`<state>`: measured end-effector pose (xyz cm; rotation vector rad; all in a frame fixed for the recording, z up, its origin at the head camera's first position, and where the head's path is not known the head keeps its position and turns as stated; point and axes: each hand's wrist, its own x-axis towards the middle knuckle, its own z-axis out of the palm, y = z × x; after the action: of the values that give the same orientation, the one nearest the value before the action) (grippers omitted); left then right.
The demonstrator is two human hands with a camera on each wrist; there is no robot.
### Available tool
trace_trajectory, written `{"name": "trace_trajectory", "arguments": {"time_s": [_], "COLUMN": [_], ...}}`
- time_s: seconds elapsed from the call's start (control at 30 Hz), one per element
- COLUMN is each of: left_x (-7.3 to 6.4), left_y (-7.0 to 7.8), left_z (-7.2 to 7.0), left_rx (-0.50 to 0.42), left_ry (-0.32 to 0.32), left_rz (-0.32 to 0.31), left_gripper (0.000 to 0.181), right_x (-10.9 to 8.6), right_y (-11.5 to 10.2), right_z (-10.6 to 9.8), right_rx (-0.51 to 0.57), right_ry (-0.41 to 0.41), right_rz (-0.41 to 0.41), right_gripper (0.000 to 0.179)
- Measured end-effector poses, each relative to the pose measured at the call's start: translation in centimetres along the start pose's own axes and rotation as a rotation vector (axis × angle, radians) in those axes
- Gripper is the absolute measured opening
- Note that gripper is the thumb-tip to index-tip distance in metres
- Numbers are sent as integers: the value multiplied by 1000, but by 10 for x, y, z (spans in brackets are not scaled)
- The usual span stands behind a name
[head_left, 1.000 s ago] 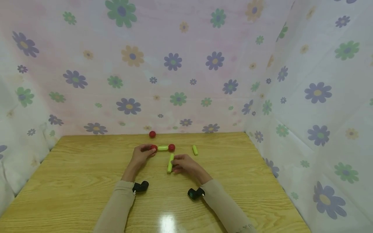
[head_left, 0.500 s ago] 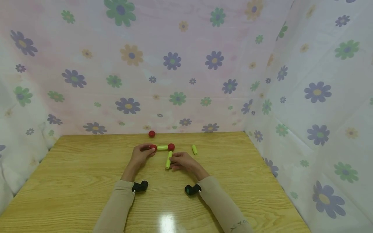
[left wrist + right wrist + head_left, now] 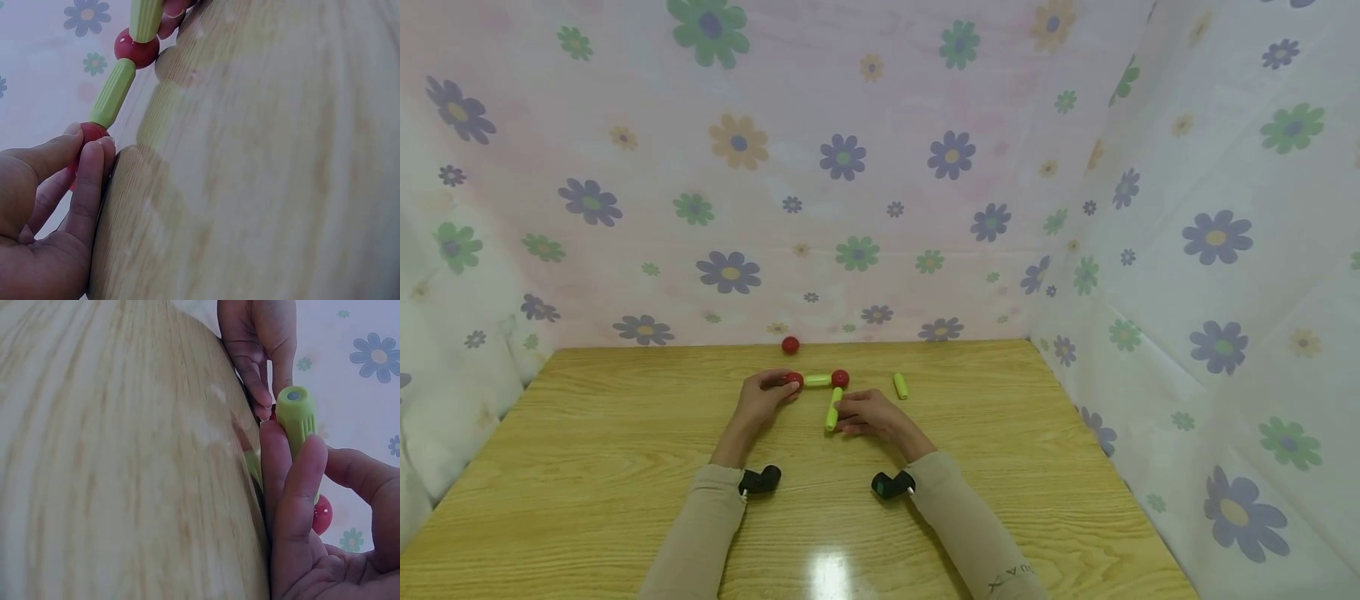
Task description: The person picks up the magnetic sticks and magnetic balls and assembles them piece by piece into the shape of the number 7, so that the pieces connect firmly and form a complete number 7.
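Observation:
Between thumb and fingers, my left hand (image 3: 763,398) pinches a red ball (image 3: 94,132). A short ribbed green rod (image 3: 114,94) joins that ball to a second red ball (image 3: 840,378) on its right. My right hand (image 3: 872,415) grips a longer green rod (image 3: 833,410) that points toward me. The far end of this rod is at the second ball, and they seem to touch. A grey disc shows in the rod's near end in the right wrist view.
On the wooden table (image 3: 625,467), a loose red ball (image 3: 791,345) lies by the back edge. Another short green rod (image 3: 901,386) lies to the right of the joined pieces. Flower-printed cloth (image 3: 880,167) hangs behind and at the sides.
My right hand has moved the longer green rod away from me and slightly left, up to the second red ball. My left hand keeps its hold in almost the same place.

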<state>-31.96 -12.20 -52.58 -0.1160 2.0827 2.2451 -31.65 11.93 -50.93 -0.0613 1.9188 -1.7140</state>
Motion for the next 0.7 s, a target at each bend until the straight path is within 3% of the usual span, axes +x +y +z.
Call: {"name": "trace_trajectory", "arguments": {"time_s": [0.7], "left_x": [-2], "left_y": [1], "left_z": [0], "left_rx": [17], "left_ry": [8], "left_rz": [-11], "left_gripper": [42], "right_x": [0], "right_y": [-1], "right_z": [6], "right_rx": [-25], "right_ry": [28], "right_rz": [-34], "right_gripper": [48]}}
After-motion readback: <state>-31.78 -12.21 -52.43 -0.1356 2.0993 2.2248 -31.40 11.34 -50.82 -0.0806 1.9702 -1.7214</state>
